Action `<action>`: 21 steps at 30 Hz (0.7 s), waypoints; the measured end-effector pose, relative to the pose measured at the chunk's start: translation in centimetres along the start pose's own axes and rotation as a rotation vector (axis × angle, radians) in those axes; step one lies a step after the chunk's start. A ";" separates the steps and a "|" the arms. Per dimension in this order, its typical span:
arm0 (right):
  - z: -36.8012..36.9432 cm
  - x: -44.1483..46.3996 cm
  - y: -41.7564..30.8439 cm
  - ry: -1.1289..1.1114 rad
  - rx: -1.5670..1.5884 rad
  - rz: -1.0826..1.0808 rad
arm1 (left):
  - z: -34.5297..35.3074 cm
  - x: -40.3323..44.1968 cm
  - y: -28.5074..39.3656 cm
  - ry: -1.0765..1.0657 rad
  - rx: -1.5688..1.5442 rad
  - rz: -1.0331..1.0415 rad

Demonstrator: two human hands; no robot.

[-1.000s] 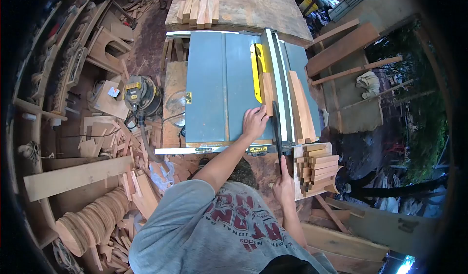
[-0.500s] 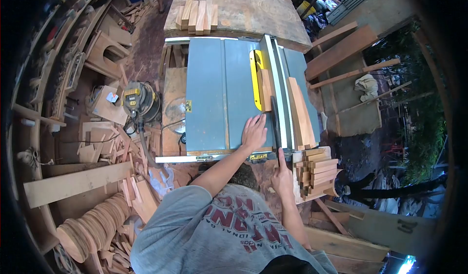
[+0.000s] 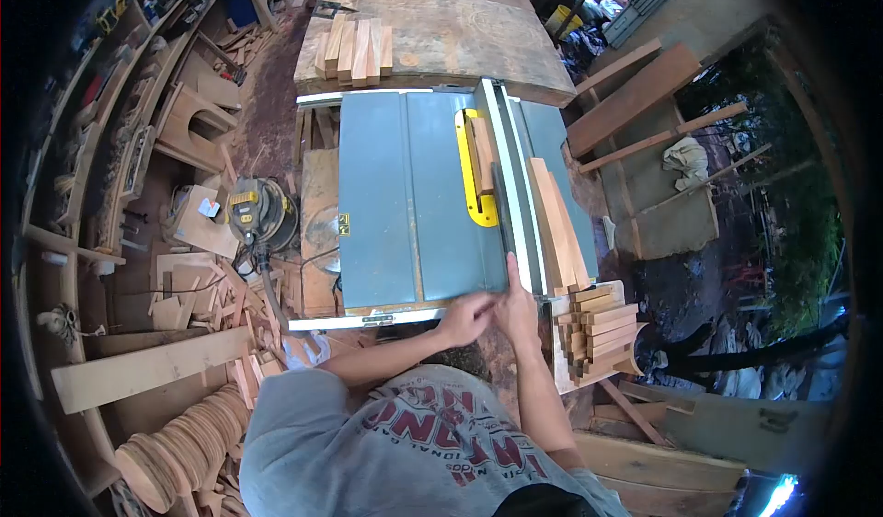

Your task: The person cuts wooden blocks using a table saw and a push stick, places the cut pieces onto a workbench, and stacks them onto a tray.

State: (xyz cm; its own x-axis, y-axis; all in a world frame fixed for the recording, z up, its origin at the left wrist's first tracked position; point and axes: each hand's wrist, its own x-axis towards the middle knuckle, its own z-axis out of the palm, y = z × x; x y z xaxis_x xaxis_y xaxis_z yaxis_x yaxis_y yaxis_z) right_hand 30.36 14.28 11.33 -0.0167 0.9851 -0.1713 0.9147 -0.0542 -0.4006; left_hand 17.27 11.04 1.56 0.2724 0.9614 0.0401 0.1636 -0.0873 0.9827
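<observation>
**Right hand on black stick, wood strip at the yellow insert**

Your right hand is closed round the near end of the black stick, index finger laid forward along it. The stick points away from you over the blue-grey saw table; its far end runs alongside the near part of the wood strip, on the fence side. Contact between the two: can't tell.

The strip lies lengthwise over the yellow insert, left of the fence.

Your left hand is just beside the right one, at the table's front edge, fingers curled in. Can't tell if it grips anything or touches the right hand.

Right of the fence, long wood pieces lie on the table. Nearer you, a pile of short blocks sits by the front right corner. Beyond the saw, more pieces stand in a group on a wooden bench.
</observation>
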 end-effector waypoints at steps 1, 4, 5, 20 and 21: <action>0.2 0.9 0.0 -0.005 -0.010 -0.002 | -0.9 -1.6 0.1 -0.252 0.027 -0.034; -0.4 7.2 -2.1 -0.056 -0.017 0.033 | -1.6 -5.0 -4.5 -0.522 0.051 -0.091; -0.9 10.7 -3.8 -0.083 -0.014 0.066 | -2.4 -5.4 -5.1 -0.559 0.126 -0.139; -8.1 14.6 10.3 0.344 0.052 0.130 | -8.4 -7.8 -2.2 -0.305 -0.201 -0.505; -7.3 12.3 12.9 0.315 0.001 0.202 | -8.5 -7.4 -2.0 -0.329 -0.188 -0.511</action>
State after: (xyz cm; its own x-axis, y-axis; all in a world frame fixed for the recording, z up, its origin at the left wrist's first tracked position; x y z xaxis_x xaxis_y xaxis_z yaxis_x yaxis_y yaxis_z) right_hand 44.90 26.91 10.63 0.2891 0.9565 0.0389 0.8864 -0.2522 -0.3881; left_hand 6.90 6.35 0.84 0.4862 0.7361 -0.4710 0.1890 0.4376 0.8791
